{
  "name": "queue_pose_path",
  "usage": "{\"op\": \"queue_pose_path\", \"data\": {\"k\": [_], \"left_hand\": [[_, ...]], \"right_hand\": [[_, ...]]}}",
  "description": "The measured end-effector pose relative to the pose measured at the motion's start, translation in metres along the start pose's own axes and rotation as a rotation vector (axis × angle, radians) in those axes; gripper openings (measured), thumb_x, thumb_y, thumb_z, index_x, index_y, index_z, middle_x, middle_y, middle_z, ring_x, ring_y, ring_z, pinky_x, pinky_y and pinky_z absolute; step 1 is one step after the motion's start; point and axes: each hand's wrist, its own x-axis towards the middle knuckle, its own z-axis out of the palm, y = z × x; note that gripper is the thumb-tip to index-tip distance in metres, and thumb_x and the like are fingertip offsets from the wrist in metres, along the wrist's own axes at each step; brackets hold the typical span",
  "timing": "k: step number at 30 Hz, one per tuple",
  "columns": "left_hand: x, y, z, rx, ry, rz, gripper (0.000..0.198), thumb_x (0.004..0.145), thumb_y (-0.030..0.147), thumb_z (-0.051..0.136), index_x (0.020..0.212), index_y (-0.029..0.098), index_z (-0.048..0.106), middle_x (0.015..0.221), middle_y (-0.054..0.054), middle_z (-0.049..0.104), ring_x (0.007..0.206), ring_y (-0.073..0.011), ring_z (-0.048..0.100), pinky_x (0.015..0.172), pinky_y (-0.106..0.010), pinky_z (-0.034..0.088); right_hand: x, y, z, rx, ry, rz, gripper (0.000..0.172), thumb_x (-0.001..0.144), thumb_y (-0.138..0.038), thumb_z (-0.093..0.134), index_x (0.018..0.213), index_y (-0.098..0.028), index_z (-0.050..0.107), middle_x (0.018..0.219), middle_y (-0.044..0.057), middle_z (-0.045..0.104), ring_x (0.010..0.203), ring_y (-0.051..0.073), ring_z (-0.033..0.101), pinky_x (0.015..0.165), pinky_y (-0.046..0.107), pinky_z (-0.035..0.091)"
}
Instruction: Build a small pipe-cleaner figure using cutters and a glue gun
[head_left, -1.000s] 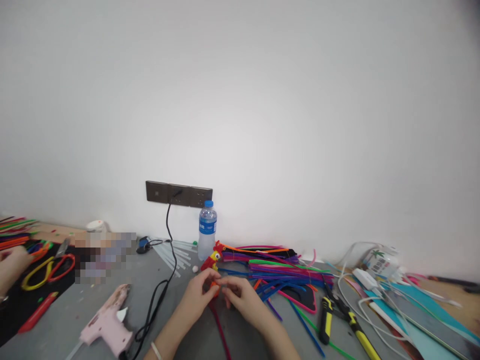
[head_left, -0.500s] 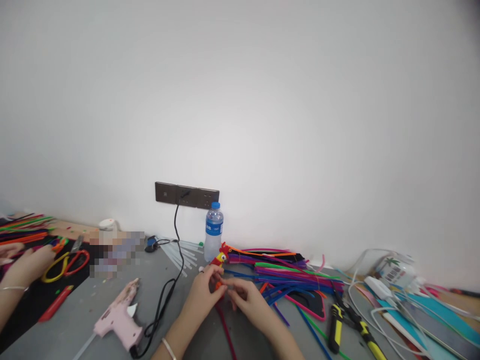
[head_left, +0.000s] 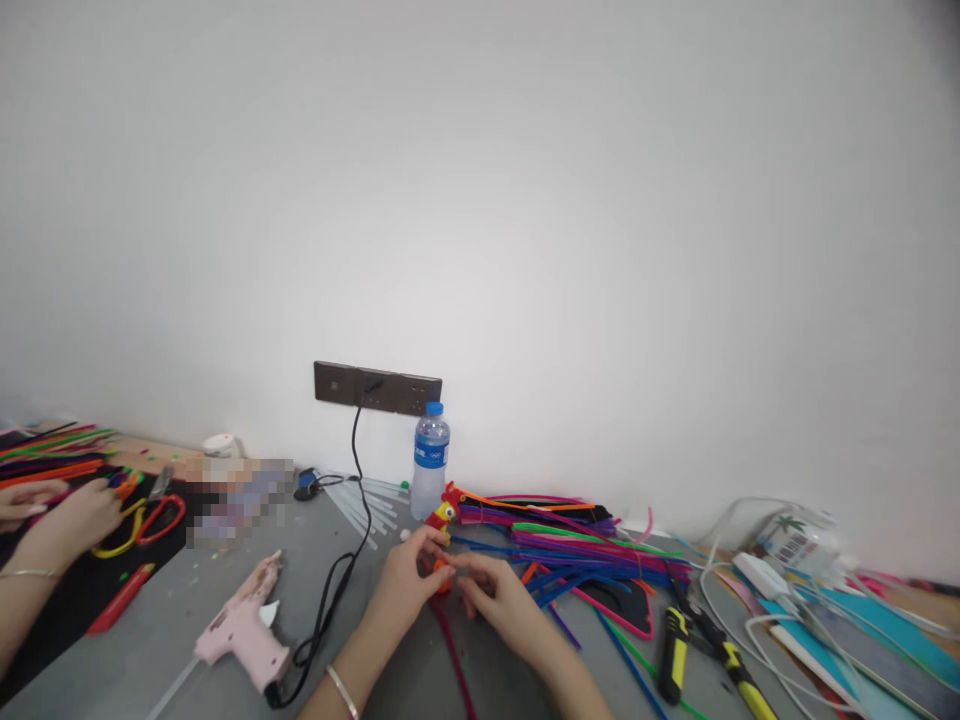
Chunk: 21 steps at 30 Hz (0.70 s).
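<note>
My left hand (head_left: 409, 583) and my right hand (head_left: 496, 596) meet low in the middle over the grey table (head_left: 172, 640). Both pinch a small orange pipe-cleaner piece (head_left: 442, 577) between their fingertips. A dark red pipe cleaner (head_left: 454, 665) trails from the hands toward me. Just behind the hands stands a red and yellow pipe-cleaner figure (head_left: 444, 510). A pile of coloured pipe cleaners (head_left: 577, 545) lies to the right of it.
A pink glue gun (head_left: 244, 625) with a black cord (head_left: 341, 580) lies left of my hands. A water bottle (head_left: 430, 462) stands below wall sockets (head_left: 377, 388). Yellow-handled pliers (head_left: 701, 650) and white cables (head_left: 772, 600) lie right. Another person's hands (head_left: 64, 510) work at far left by scissors (head_left: 142, 515).
The view has shifted slightly left, so things sit a little further right. My hands stay together on the orange piece. The other person's hands have come further into view.
</note>
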Motion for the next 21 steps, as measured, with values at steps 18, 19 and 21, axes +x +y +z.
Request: {"op": "queue_pose_path", "data": {"k": [18,19,21], "left_hand": [[0.003,0.0006,-0.0037,0.03,0.003,-0.087,0.016,0.061,0.017,0.07,0.075,0.019,0.063,0.059,0.004,0.064,0.051,-0.0133,0.05,0.053,-0.023,0.035],[0.0031,0.0002,-0.0038,0.031,0.001,-0.091,0.016,0.06,0.017,0.07,0.075,0.019,0.064,0.059,0.004,0.064,0.051,-0.0133,0.05,0.053,-0.023,0.035],[0.0032,-0.0004,-0.0038,0.018,0.0,-0.095,0.016,0.06,0.018,0.07,0.074,0.019,0.064,0.058,0.004,0.063,0.051,-0.0135,0.049,0.053,-0.024,0.035]], "right_hand": [[-0.0015,-0.0007,0.0026,-0.187,0.04,-0.036,0.031,0.086,-0.029,0.051,0.105,-0.016,0.072,0.053,-0.003,0.053,0.045,0.011,0.044,0.048,0.023,0.034],[-0.0015,-0.001,0.0028,-0.179,0.039,-0.034,0.031,0.086,-0.03,0.052,0.105,-0.017,0.072,0.054,-0.002,0.053,0.045,0.011,0.044,0.048,0.023,0.034],[-0.0014,-0.0016,0.0031,-0.147,0.029,-0.028,0.031,0.085,-0.032,0.053,0.104,-0.017,0.072,0.054,-0.002,0.053,0.045,0.011,0.043,0.047,0.023,0.034]]}}
